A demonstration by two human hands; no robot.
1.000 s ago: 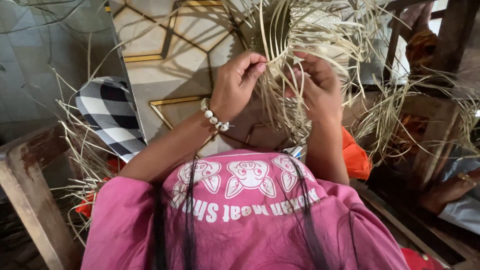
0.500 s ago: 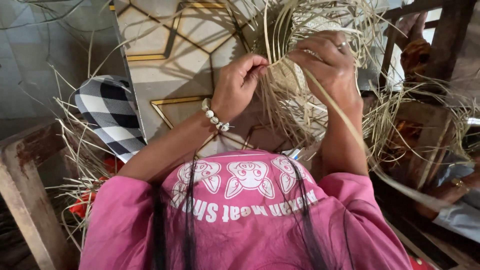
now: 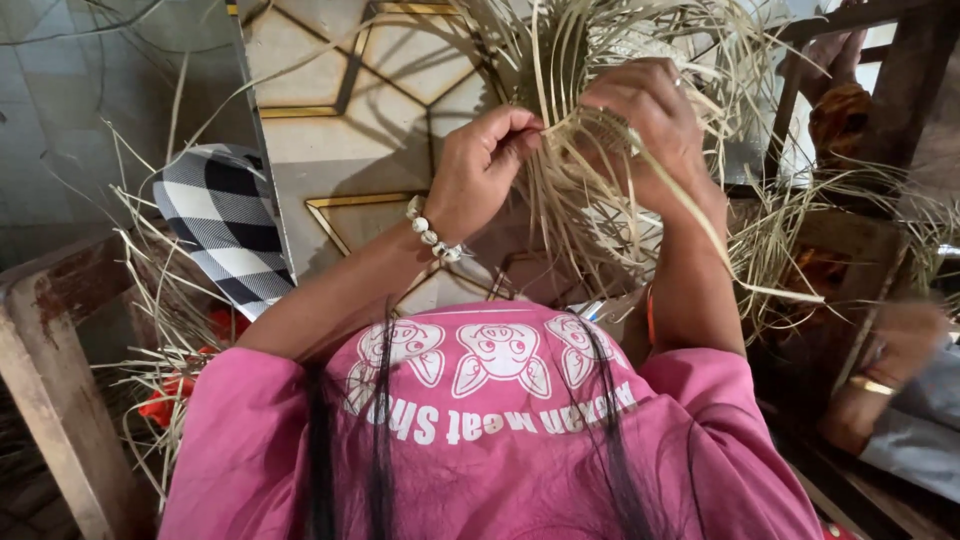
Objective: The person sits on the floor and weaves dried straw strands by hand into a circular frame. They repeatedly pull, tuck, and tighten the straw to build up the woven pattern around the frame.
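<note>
The left hand [image 3: 482,165] pinches pale straw strips [image 3: 590,190] at twelve o'clock; the right hand [image 3: 650,125] closes around the woven bundle [image 3: 590,60]. A checked cloth [image 3: 225,225] lies at nine o'clock, a wooden frame [image 3: 60,350] below it.

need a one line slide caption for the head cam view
Both hands raised to a half-woven piece of pale straw: left hand pinches a strand, right hand grips the woven part, loose straw ends trailing.
</note>
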